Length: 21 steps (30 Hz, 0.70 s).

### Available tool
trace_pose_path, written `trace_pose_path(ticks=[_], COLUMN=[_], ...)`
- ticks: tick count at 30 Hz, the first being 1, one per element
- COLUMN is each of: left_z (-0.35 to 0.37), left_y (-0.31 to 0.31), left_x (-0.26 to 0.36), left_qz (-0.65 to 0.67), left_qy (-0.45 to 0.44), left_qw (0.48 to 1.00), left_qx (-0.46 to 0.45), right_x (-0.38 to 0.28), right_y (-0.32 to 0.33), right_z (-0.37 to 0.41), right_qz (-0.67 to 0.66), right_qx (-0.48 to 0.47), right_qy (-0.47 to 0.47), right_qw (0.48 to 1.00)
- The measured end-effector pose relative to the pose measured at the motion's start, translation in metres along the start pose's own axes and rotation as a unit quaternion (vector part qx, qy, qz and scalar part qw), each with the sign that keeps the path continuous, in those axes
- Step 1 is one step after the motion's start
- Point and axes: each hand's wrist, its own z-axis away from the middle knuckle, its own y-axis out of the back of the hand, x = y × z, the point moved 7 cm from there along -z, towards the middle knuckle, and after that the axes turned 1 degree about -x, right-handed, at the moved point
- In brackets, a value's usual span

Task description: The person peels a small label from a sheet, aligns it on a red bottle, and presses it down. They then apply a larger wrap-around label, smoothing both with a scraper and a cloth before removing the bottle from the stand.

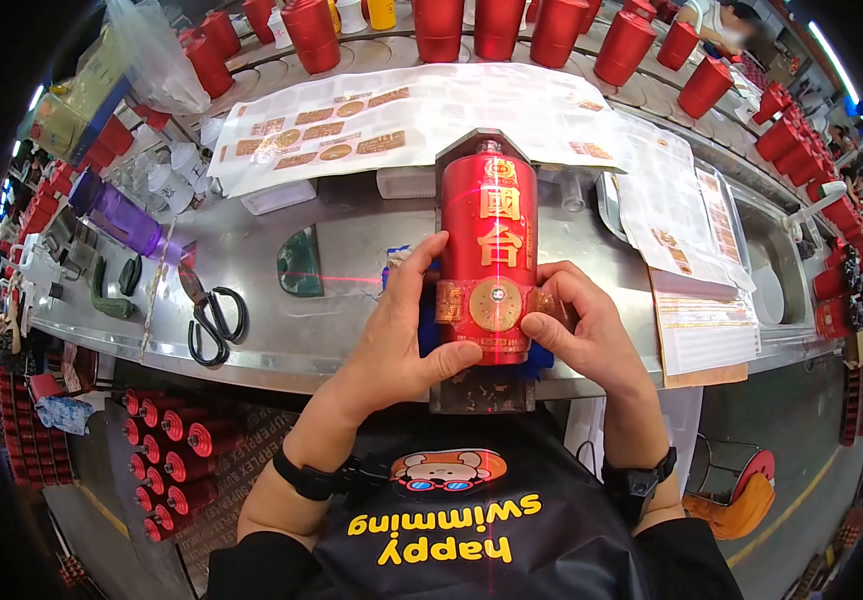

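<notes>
A red bottle (488,225) with gold characters lies on its side in a metal cradle (482,395) on the steel workbench. A gold label band with a round seal (495,305) wraps its lower part. My left hand (407,330) grips the bottle's left side, its thumb pressing the bottom edge of the label. On the right side, my right hand (582,325) presses the end of the label with its fingers. A red laser line crosses the bottle.
Sheets of gold labels (372,125) lie behind the bottle, more sheets (692,240) to the right. Black scissors (214,322) rest at the left. Red bottles (552,30) ride a conveyor at the back. A crate of red bottles (177,450) sits below the bench.
</notes>
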Motion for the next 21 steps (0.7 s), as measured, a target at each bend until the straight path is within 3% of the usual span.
trace_pose_path(ticks=[21], left_z=[0.005], left_y=[-0.004], left_x=[0.014], left_qz=[-0.151], left_qy=[-0.048], left_qw=[0.987], left_qx=[-0.04], right_x=[0.002], right_y=[-0.001], right_z=[0.0], right_qz=[-0.008], right_qx=[0.001], right_qy=[0.0], right_qw=[1.0])
